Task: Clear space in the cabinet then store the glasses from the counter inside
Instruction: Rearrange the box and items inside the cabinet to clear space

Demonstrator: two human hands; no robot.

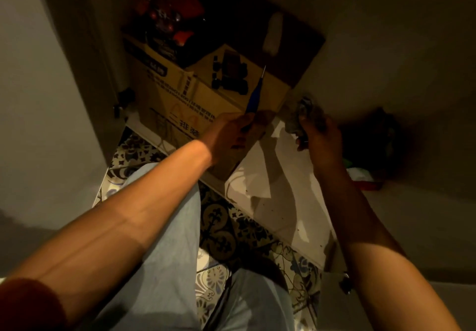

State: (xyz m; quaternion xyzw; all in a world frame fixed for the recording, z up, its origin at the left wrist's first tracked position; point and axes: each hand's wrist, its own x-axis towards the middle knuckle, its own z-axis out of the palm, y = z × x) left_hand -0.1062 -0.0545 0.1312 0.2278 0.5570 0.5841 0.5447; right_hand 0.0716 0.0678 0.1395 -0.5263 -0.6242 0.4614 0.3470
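I look down into a dim open cabinet with a white floor panel [278,201]. My left hand [231,134] grips a thin blue-handled tool [253,98] that points up over a cardboard box [177,103]. Just to the right, my right hand [319,137] holds a crumpled grey bundle [306,114] above the cabinet floor. No glasses are visible.
The cardboard box fills the cabinet's left side; a dark toy car [230,73] lies on its flap, and red and dark items [170,18] sit in it. A pale bottle-like object [273,34] stands behind. Coloured things [360,176] lie at the right. Patterned floor tiles [221,230] are below.
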